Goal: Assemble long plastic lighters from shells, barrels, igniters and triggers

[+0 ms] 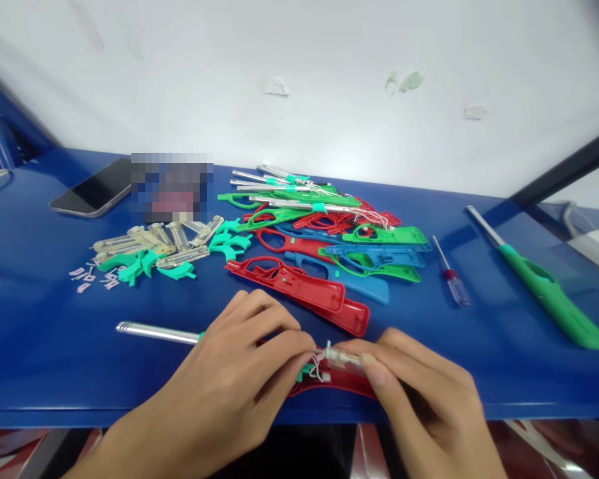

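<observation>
Near the table's front edge lies a red lighter shell half point(346, 382), with a silver metal tube point(157, 331) sticking out on its left. My right hand point(423, 392) pinches a clear fuel tank point(346, 360) above the shell. My left hand point(249, 359) is closed at the tank's left end, by thin white wires point(317, 364); whatever its fingertips hold is too small to make out. A teal trigger piece point(306, 372) shows in the shell, partly hidden by my left hand.
Behind my hands lie red shells point(299, 286), blue and green shells, and metal tubes point(299, 203). Clear tanks point(184, 256) and teal triggers point(229, 239) sit left, near a phone point(97, 188). A screwdriver point(453, 283) and green lighter point(553, 299) lie right on the blue table point(54, 346).
</observation>
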Motion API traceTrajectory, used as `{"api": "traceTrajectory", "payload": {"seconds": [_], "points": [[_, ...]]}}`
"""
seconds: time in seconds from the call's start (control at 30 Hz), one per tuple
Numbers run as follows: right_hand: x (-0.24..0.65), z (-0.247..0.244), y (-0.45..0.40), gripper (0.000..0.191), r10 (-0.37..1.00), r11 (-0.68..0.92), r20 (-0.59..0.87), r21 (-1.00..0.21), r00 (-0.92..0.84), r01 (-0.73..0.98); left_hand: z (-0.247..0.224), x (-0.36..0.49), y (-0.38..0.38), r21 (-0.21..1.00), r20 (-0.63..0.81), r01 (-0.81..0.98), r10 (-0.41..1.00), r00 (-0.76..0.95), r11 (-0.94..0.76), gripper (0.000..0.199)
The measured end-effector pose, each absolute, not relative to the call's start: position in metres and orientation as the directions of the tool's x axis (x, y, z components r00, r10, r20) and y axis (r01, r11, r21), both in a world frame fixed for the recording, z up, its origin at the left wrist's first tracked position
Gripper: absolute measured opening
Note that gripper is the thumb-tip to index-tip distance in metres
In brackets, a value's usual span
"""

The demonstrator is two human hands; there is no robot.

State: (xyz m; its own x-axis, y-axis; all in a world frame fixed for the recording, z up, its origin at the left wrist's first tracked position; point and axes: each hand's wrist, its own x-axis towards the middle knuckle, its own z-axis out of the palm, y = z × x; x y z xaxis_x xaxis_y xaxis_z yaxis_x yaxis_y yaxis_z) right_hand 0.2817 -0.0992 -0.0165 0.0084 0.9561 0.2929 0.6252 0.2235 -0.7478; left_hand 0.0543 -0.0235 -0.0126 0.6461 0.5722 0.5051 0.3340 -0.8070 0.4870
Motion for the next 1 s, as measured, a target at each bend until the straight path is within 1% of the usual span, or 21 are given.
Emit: {"api": "traceTrajectory", "payload": {"seconds": [0.17, 1.0], "points": [[0.2818, -0.0171, -0.0985, 0.023, 0.960, 0.221, 0.278, -0.753, -0.005, 0.620, -0.0110, 0.0564, -0.0240, 0.503, 0.508, 0.324, 0.577, 0.639, -0.801, 0.013], [0.2848, -0.0173, -0.1013, 0.023, 0.963, 0.238, 0.266, -0.749, -0.047, 0.618, -0.0138, 0.0548, -0.0246, 0.496, 0.489, 0.320, 0.565, 0.665, -0.807, 0.012]]}}
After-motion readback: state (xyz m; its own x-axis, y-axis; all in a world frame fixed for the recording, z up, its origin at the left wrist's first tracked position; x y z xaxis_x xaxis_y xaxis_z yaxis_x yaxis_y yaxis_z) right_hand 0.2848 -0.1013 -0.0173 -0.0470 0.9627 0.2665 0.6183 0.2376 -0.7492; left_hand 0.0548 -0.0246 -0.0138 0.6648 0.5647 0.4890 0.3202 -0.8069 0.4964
